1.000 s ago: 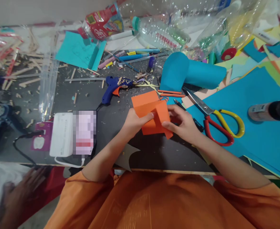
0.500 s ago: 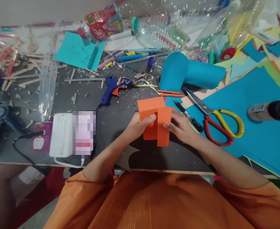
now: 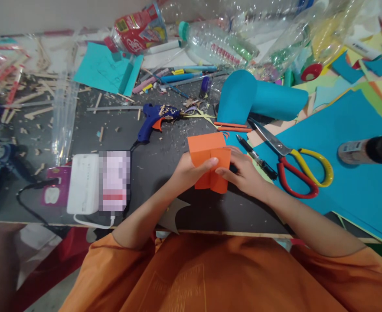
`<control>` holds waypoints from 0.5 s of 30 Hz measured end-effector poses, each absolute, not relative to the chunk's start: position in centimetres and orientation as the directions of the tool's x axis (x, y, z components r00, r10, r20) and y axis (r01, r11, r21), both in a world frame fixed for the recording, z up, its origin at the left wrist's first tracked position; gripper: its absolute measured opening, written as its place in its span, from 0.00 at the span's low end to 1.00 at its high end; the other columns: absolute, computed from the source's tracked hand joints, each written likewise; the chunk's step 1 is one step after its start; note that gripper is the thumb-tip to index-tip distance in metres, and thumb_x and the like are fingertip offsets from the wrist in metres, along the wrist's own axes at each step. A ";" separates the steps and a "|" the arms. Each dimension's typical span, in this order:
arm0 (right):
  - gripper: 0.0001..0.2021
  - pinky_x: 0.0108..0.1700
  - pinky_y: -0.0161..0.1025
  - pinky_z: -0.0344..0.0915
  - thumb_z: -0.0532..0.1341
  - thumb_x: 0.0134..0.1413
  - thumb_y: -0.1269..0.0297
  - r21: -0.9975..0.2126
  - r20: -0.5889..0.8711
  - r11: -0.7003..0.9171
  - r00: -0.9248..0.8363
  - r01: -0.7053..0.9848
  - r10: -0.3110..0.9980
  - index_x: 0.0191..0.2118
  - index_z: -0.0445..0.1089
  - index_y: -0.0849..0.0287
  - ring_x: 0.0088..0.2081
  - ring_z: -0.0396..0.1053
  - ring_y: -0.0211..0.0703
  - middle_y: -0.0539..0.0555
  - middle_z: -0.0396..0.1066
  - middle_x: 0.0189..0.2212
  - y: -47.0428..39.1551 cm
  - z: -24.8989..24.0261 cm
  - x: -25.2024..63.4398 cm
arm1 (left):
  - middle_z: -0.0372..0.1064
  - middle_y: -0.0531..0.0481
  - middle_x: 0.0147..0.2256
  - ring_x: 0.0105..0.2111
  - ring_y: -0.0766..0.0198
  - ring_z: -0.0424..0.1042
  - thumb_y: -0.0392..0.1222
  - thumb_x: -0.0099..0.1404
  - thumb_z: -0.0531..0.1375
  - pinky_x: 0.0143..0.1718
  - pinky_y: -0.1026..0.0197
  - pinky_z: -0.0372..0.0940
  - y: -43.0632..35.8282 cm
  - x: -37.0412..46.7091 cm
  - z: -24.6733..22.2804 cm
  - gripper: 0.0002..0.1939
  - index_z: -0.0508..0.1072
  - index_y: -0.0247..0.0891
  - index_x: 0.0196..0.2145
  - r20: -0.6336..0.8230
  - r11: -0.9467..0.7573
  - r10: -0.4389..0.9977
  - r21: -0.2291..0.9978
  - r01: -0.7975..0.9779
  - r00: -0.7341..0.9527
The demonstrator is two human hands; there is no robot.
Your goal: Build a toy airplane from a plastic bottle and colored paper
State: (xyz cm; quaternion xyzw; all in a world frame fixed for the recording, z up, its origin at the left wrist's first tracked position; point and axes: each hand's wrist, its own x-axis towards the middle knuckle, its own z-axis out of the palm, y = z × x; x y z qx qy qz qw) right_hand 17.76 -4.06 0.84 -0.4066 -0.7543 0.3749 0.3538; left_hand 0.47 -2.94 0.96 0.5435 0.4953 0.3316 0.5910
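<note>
A folded orange paper (image 3: 207,143) is held above the dark table, its two side flaps turned inward and meeting near the middle. My left hand (image 3: 192,171) grips its left side, the thumb lying across the flaps. On the right side, my right hand (image 3: 244,173) holds it with the thumb on the right flap and the fingers behind. Two thin orange strips (image 3: 233,127) lie just beyond the paper. A black pen (image 3: 257,158) and scissors with red and yellow handles (image 3: 295,167) rest to the right of my right hand.
A blue glue gun (image 3: 160,119) lies beyond my left hand. White power bank (image 3: 83,184) at left; rolled blue paper (image 3: 265,97) behind the strips. Blue sheets (image 3: 350,182) and a dark-capped bottle (image 3: 369,149) are at right. Plastic bottles (image 3: 217,43) lie along the back.
The right flap of the orange paper has moved left and folded in against the left flap. My right thumb has moved left with it, and my left thumb has shifted slightly right.
</note>
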 end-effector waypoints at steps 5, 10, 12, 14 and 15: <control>0.20 0.46 0.50 0.65 0.54 0.59 0.44 -0.872 0.193 0.351 -0.418 0.342 0.888 0.40 0.73 0.54 0.40 0.71 0.50 0.56 0.77 0.38 -4.0 0.9 17.7 | 0.76 0.47 0.32 0.32 0.60 0.75 0.58 0.53 0.64 0.34 0.60 0.72 -2.9 0.5 1.0 0.21 0.75 0.36 0.32 -0.262 0.227 0.927 0.962 0.155 0.270; 0.23 0.50 0.49 0.65 0.49 0.61 0.43 -0.920 0.147 0.282 -0.426 0.272 0.893 0.40 0.74 0.54 0.44 0.71 0.49 0.56 0.76 0.40 -3.8 1.4 17.9 | 0.77 0.47 0.33 0.33 0.59 0.75 0.57 0.53 0.64 0.36 0.58 0.73 -2.8 0.5 1.1 0.19 0.75 0.37 0.32 -0.237 0.200 0.928 0.968 0.154 0.287; 0.23 0.49 0.49 0.65 0.48 0.63 0.45 -0.933 0.133 0.255 -0.415 0.255 0.900 0.40 0.74 0.54 0.43 0.72 0.48 0.55 0.76 0.40 -3.8 1.4 18.0 | 0.77 0.49 0.33 0.35 0.57 0.76 0.54 0.53 0.64 0.37 0.56 0.73 -2.7 0.5 1.1 0.16 0.75 0.39 0.32 -0.225 0.190 0.933 0.971 0.146 0.282; 0.21 0.49 0.48 0.65 0.49 0.64 0.47 -0.938 0.127 0.240 -0.398 0.251 0.909 0.41 0.74 0.54 0.42 0.72 0.46 0.55 0.76 0.40 -3.9 1.4 18.1 | 0.77 0.50 0.34 0.36 0.56 0.76 0.52 0.54 0.64 0.38 0.55 0.74 -2.7 0.5 1.1 0.13 0.75 0.41 0.32 -0.224 0.195 0.934 0.973 0.127 0.280; 0.20 0.49 0.47 0.65 0.49 0.64 0.48 -0.939 0.129 0.240 -0.393 0.247 0.911 0.41 0.74 0.54 0.43 0.72 0.46 0.55 0.76 0.41 -3.9 1.3 18.1 | 0.77 0.50 0.34 0.36 0.56 0.76 0.51 0.54 0.64 0.39 0.55 0.74 -2.7 0.5 1.1 0.12 0.75 0.41 0.31 -0.225 0.200 0.934 0.973 0.117 0.278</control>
